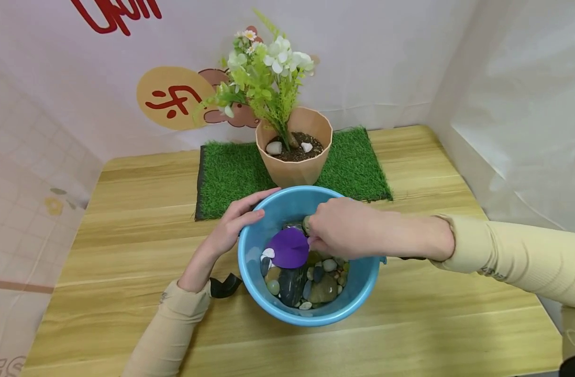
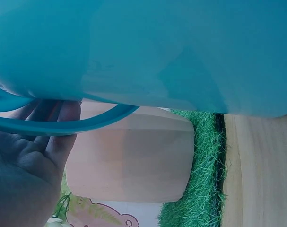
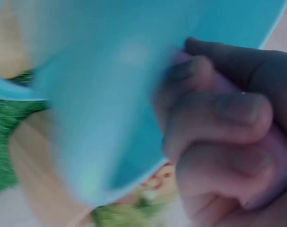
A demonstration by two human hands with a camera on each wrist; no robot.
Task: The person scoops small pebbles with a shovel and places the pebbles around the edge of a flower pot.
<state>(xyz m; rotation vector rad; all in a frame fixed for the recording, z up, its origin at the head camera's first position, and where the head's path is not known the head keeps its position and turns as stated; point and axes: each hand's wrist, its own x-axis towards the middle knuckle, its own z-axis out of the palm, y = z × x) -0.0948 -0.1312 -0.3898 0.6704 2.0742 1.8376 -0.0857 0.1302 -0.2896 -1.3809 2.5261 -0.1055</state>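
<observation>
A blue bucket (image 1: 250, 283) holds dark, pale and brown stones (image 1: 322, 289). My left hand (image 1: 228, 225) grips its rim at the far left, thumb over the edge and fingers along the outside. In the left wrist view, those fingers pass behind the bucket's curved blue handle (image 2: 86, 125). Reaching in from the right, my right hand (image 1: 344, 228) holds a small purple spade (image 1: 289, 248), its blade over the stones inside. In the right wrist view, the fingers (image 3: 219, 127) curl round the purple handle. Part of the stones lies hidden beneath hand and blade.
Behind the bucket stands a peach flowerpot (image 1: 294, 170) with white flowers, soil and two pale stones. It sits on a green grass mat (image 1: 355, 162). All this is on a wood-grain table (image 1: 410, 324), with printed curtains (image 1: 377, 57) at the back and sides.
</observation>
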